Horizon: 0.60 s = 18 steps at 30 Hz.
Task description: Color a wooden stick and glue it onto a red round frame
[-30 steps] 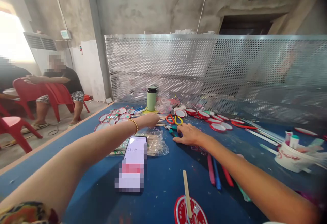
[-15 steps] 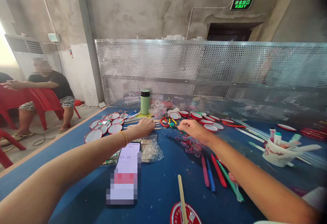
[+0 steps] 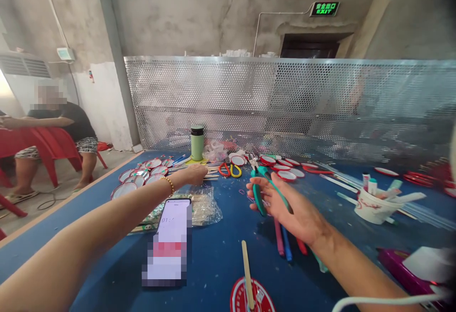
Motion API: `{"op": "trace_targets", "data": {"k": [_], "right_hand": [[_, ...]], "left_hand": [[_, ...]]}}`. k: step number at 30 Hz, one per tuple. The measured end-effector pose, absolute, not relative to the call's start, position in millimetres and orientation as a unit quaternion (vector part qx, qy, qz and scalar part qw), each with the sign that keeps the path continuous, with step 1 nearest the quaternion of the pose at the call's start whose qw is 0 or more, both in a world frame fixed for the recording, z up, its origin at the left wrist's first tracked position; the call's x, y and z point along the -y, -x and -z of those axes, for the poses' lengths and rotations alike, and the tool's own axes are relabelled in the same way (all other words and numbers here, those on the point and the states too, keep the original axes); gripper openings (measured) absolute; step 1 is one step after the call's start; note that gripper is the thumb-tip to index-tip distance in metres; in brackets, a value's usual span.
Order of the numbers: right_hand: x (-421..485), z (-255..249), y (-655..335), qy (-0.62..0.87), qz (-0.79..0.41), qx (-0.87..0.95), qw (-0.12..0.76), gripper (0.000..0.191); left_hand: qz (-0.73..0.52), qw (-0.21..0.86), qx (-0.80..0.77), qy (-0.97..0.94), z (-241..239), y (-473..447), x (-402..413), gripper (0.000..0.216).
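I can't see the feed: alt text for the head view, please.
The right hand holds green-handled pliers, handles spread, above a blue table, while the left hand is by pale sticks, its grip unclear. Nearer the camera lie a phone and a red disc with a flat wooden stick on it.

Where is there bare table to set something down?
Bare blue tabletop shows between the phone and the red disc, and between the right hand and the cup. The far side is crowded: red-rimmed discs flank the bottle, sticks lie by the left hand.
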State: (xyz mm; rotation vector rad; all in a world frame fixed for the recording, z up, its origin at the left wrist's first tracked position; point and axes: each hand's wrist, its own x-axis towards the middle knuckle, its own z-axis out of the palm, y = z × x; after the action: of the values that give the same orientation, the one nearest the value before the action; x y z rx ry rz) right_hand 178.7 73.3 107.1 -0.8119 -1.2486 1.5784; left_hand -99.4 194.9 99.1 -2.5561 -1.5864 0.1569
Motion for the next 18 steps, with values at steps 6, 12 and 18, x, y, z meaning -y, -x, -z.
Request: {"op": "trace_targets", "data": {"k": [6, 12, 18], "right_hand": [[-77, -102, -183, 0.378, -0.638, 0.505, 0.442, 0.029], [-67, -107, -179, 0.432, -0.595, 0.504, 0.454, 0.026], [-50, -104, -175, 0.449, -0.503, 0.585, 0.451, 0.037]], "left_hand": [[0.079, 0.038, 0.53, 0.843, -121, 84, -176, 0.028], [0.185, -0.046, 0.477, 0.858, -132, 61, -122, 0.035], [0.335, -0.247, 0.41, 0.811, -129, 54, -90, 0.034]]}}
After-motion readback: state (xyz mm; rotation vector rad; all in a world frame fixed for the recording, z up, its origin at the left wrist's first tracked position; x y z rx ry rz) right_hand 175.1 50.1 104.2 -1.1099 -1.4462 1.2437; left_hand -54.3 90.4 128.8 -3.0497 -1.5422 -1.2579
